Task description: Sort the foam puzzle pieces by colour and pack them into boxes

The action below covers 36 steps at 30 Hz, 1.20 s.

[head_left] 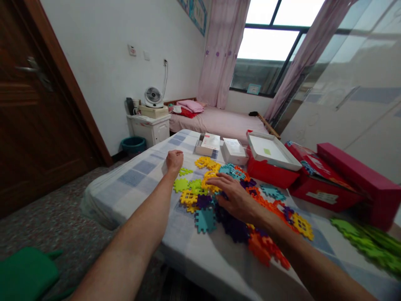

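A heap of flat interlocking plastic tiles in yellow, green, teal, purple and orange lies on a bed with a blue checked sheet. My left hand rests curled in a fist on the sheet, just left of a small green tile; what it holds, if anything, is hidden. My right hand lies palm down on the heap with fingers stretched toward a yellow tile. A teal tile lies at the near edge of the heap.
Red boxes and a white-lined lid stand at the right. Two small white boxes sit behind the tiles. Green tiles lie at the far right. A second bed, a nightstand with a fan and a door are beyond.
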Tool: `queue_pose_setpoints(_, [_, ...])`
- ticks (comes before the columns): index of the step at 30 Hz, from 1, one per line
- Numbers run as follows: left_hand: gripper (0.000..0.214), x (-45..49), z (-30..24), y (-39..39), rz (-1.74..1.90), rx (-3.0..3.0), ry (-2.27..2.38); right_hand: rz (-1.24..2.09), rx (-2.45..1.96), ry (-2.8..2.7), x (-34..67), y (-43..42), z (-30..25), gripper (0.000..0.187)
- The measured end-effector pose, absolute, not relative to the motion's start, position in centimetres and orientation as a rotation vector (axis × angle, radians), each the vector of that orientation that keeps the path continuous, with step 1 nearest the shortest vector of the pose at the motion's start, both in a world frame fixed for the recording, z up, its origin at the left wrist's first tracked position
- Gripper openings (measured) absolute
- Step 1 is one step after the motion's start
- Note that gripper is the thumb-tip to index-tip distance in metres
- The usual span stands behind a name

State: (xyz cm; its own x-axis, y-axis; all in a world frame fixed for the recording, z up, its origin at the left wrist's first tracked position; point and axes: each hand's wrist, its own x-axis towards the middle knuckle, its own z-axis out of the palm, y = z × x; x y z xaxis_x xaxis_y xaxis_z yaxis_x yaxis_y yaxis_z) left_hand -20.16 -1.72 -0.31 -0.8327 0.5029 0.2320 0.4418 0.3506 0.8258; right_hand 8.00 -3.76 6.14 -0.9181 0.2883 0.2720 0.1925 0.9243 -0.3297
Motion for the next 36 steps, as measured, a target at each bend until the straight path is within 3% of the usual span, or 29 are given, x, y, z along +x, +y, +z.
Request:
queue_pose_setpoints(6, [0.027,-20.0,0.0,-1.7,1.535,0.865,2.53,0.347,-0.447,-3.116,2.2,-2.8,5.7,0.068])
queue_pose_setpoints(12, [0.024,-19.9,0.0,-1.7,1.55,0.838,2.518,0.193,-0.521,-3.088,1.7,-1.5,4.8,0.049])
queue_pose_setpoints(19, [0.024,-19.9,0.1,-1.7,1.579,0.829,2.502,0.257,-0.621,-2.908,2.7,-0.4,5.7,0.026])
queue_pose_setpoints(27, [0.022,-20.0,-0.1,-1.6,1.604,0.827,2.488,0.274,-0.592,-2.976,1.5,-0.7,7.8,0.022])
queue_pose_setpoints(33, [0.021,-19.9,0.0,-1.7,1.625,0.817,2.477,-0.044,-0.568,-3.082,0.1,-1.3,5.4,0.013])
queue_pose_setpoints(36, [0.021,-20.0,-0.1,-1.6,1.65,0.811,2.464,-0.008,-0.633,-3.058,0.0,-1.0,4.6,0.032])
